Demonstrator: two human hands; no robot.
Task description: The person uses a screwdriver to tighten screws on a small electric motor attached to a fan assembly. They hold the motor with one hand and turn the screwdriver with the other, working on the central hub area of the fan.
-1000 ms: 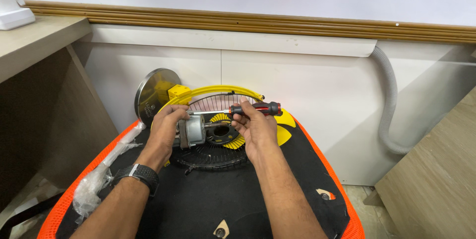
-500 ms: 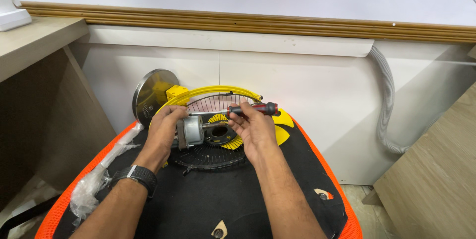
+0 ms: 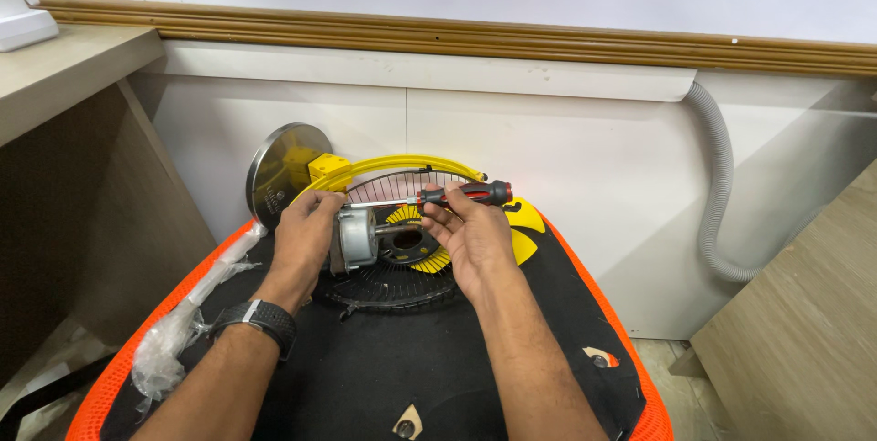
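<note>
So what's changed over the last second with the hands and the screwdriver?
Little. The right hand has opened somewhat, its fingers now looser around the screwdriver, which it kept level, tip toward the motor. The left hand stayed on the motor, and the fan guard and disc base did not move.

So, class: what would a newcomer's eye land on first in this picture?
The bright yellow fan with its black wire grille at centre, lying on a black surface with an orange rim. The left hand grips its grey metal motor, while the right hand holds a red-and-black-handled screwdriver to it.
</note>
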